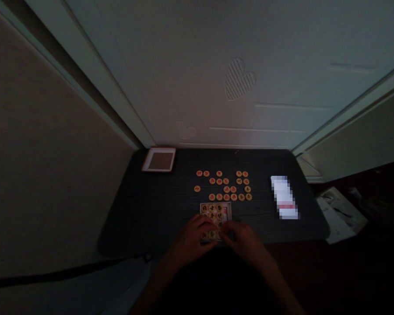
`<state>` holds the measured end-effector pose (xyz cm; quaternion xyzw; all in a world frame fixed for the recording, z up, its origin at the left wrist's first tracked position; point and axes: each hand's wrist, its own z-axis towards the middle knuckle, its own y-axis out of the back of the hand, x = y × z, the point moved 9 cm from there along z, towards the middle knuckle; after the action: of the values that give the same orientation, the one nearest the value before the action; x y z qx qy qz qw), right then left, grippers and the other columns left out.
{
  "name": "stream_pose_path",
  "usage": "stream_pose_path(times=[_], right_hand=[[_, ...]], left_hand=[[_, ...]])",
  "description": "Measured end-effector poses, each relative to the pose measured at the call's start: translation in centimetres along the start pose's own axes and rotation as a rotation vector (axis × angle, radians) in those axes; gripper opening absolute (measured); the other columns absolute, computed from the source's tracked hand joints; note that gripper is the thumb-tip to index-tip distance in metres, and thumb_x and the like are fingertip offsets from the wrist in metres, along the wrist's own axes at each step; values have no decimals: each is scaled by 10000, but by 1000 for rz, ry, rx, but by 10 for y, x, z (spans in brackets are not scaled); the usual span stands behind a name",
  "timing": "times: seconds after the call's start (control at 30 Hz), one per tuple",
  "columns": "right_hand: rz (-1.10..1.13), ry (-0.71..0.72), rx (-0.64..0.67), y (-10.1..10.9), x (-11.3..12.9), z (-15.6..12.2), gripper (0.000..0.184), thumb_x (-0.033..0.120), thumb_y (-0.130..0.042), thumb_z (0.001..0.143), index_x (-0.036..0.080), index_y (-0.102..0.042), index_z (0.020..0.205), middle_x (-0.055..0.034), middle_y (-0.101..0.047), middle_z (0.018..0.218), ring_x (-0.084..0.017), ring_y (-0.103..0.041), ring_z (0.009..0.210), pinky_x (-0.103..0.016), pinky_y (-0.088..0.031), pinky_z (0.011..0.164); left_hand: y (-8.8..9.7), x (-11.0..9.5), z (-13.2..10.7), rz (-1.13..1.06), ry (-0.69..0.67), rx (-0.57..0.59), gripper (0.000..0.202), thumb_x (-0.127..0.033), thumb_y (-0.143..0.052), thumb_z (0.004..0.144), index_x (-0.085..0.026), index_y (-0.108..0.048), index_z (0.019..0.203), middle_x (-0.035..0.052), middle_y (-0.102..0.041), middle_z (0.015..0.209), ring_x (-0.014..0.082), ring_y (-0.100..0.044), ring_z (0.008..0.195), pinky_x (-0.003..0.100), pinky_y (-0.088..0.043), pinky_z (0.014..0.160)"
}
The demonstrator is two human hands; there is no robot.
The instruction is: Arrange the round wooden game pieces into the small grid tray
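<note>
A: What fills the top of the frame?
B: A pale panel (170,65), embossed with a large striped heart (239,80) near the upper middle, a smaller heart (185,130) to its lower left, and several raised lines.
A: And the sides?
B: A plain brownish wall (36,166) down the left, a greyish surface (364,135) towards the right edge.
A: Below?
B: A dark tabletop (124,210) with rounded corners, dark reddish floor (298,271) at lower right, all in dim light.
</note>
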<state>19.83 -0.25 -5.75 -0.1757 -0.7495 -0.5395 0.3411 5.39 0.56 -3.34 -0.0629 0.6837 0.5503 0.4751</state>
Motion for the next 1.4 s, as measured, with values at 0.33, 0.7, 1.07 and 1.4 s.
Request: stream_pose_path(times=[0.33, 0.7, 1.07, 1.4], right_hand=[[-126, 60, -113, 12, 4, 2, 172, 209, -509, 994, 227, -664, 1068, -49, -709, 1006, -196, -695, 922, -324, -532, 873], [-159, 47, -102, 8, -1, 7, 253, 187, -464, 1009, 238, -627, 1196, -70, -693, 1173, -220, -681, 1053, -356, -534, 945], [-189, 64, -154, 12, 0, 11, 305, 168, -492, 977, 237, -602, 1254, -85, -617, 1367, -235, -651, 1160, -413, -516, 1022], [-171, 99, -145, 9, 0, 13, 337, 151, -500, 964, 250, -628, 1259, -80, -627, 1368, -230, -654, 1175, -409, -524, 1024]], left_hand=[[12, 1, 3, 62, -7, -135, 218, -234, -660, 912, -274, -679, 1125, 25, -680, 1144, 208, -614, 1075, 429, -514, 1001], [32, 30, 1, 64, 181, -322, 170, -238, -547, 970, -253, -684, 1071, 24, -651, 1042, 162, -659, 941, 326, -562, 877], [29, 31, 1, 32, 194, -300, 169, -243, -538, 975, -257, -686, 1056, 9, -645, 1035, 138, -662, 894, 285, -562, 849], [31, 29, 4, 48, 185, -291, 175, -258, -528, 976, -264, -682, 1059, 12, -643, 1034, 145, -667, 899, 291, -567, 850]])
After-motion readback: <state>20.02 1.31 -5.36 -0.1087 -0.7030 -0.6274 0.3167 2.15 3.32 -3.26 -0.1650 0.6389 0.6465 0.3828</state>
